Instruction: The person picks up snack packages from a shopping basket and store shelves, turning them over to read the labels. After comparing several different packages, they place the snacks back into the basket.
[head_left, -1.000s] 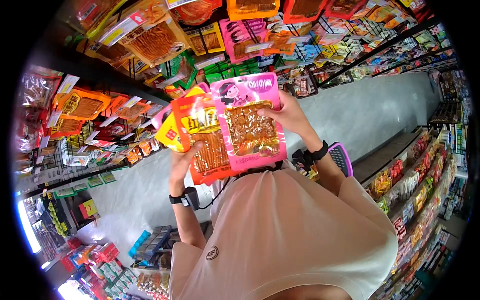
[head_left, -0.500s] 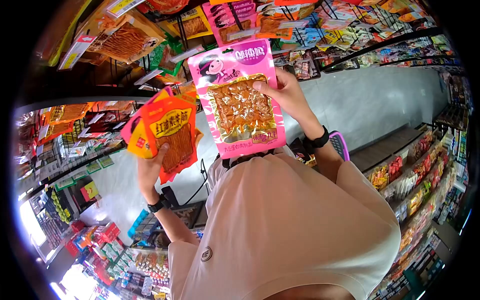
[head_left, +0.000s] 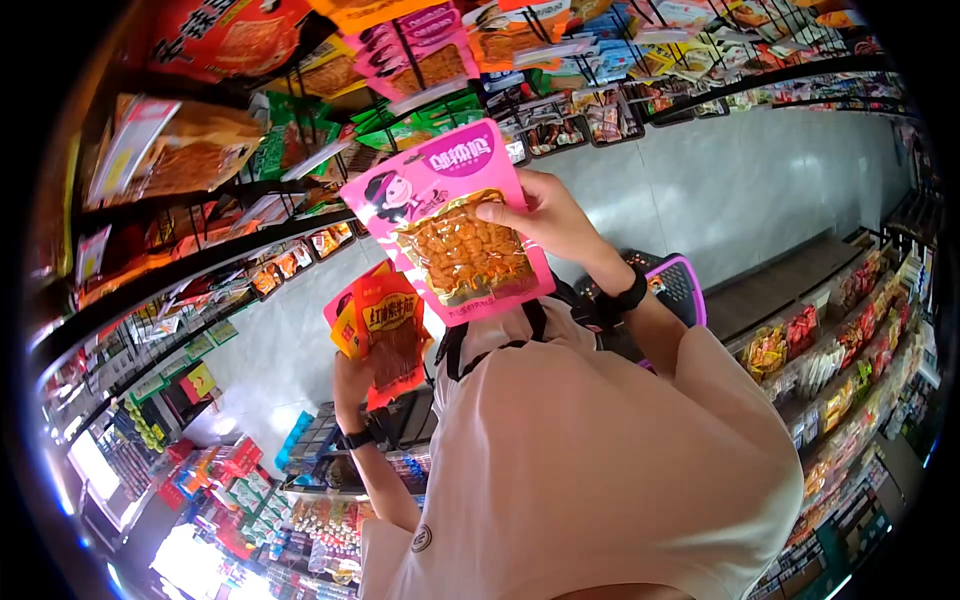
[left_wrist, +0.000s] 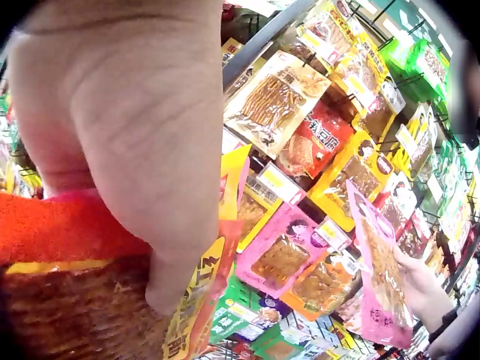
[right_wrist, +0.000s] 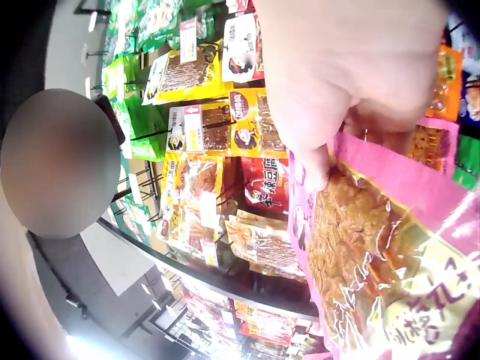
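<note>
The right hand [head_left: 545, 215] pinches the pink pack [head_left: 445, 222] at its right edge, thumb lying across the clear window over the snacks, fingers curled behind. The pack is held up and tilted, its long axis running from the printed top, upper left, down toward the person's chest. In the right wrist view the thumb [right_wrist: 319, 161] presses the film of the same pack [right_wrist: 375, 247].

Below and left of the pink pack, well apart from it, the left hand [head_left: 352, 385] grips a fanned bunch of packs from beneath, an orange pack [head_left: 392, 335] in front with pink and yellow edges showing behind it. In the left wrist view its thumb [left_wrist: 169, 247] clamps the bunch.

Above the pink pack stand the wire racks [head_left: 300, 110] hung with more snack bags; the right hand is the nearer of the two to them. Right of the pink pack, a purple basket [head_left: 682, 285] hangs at the right forearm
</note>
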